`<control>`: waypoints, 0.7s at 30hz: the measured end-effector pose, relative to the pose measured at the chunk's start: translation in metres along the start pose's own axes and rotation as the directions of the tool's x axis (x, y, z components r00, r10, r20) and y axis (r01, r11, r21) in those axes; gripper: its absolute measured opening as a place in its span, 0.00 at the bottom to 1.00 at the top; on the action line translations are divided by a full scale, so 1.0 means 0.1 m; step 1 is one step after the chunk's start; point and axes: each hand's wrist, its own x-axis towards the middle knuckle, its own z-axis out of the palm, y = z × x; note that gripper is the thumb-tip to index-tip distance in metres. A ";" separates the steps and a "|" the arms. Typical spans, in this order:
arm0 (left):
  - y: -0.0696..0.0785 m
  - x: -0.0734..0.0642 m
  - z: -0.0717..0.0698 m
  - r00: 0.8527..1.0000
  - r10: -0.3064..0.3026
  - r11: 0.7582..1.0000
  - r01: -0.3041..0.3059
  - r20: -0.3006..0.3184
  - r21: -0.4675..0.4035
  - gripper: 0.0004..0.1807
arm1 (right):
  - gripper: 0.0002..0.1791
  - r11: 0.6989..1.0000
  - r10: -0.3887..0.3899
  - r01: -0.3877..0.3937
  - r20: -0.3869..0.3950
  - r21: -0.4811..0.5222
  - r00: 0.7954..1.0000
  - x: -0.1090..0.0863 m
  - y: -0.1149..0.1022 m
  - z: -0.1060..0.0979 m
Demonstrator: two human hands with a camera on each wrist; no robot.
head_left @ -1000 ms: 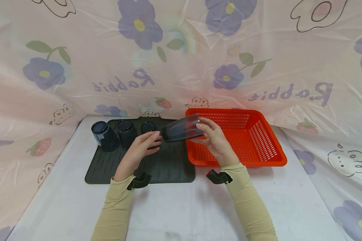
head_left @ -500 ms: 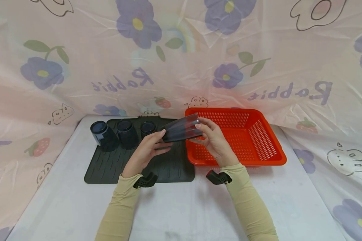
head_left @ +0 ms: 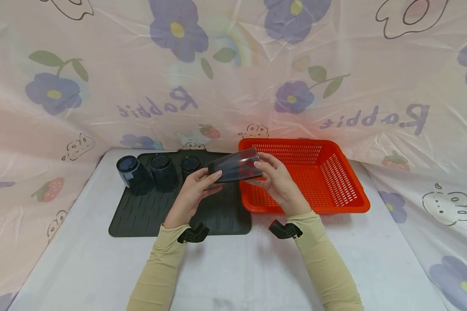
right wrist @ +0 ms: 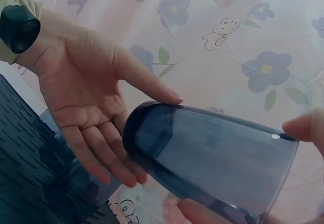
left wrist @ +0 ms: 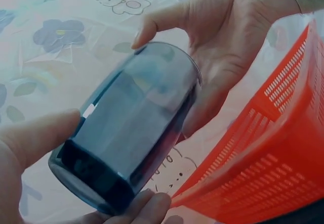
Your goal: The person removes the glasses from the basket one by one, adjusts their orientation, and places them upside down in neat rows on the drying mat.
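A smoky dark, see-through drinking glass [head_left: 235, 166] lies tilted in the air between both hands, over the mat's right part and the basket's near-left rim. My right hand [head_left: 278, 181] grips it near the open rim, thumb on one side and fingers on the other. At the thick base my left hand [head_left: 196, 190] has its thumb on the glass's side and its fingers underneath. The left wrist view shows the glass's clear wall [left wrist: 136, 113] with the left fingertips [left wrist: 154, 206] by the base. In the right wrist view the left palm [right wrist: 86, 97] faces the base.
Three dark glasses, the left one [head_left: 135, 176], middle one [head_left: 164, 173] and right one [head_left: 190, 165], stand along the back of a dark ridged mat [head_left: 148, 220]. A red perforated plastic basket [head_left: 303, 207] stands at right. Printed curtain hangs behind the white table [head_left: 233, 268].
My left hand has moved right, from beside the glass's base to holding it with thumb and fingers. The right hand and the glass have barely shifted.
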 end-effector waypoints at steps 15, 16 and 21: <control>0.00 0.05 0.07 0.994 0.059 0.934 -0.086 -0.090 -0.346 0.19 | 0.30 0.995 0.070 -0.063 0.085 -0.082 0.994 -0.03 0.03 -0.04; 0.01 0.05 0.08 0.993 0.067 0.924 -0.099 -0.100 -0.370 0.19 | 0.30 0.994 0.076 -0.068 0.098 -0.082 0.992 -0.03 0.04 -0.05; 0.03 0.06 0.11 0.983 0.119 0.886 -0.170 -0.143 -0.431 0.21 | 0.29 0.992 0.096 -0.081 0.157 -0.097 0.983 -0.05 0.07 -0.04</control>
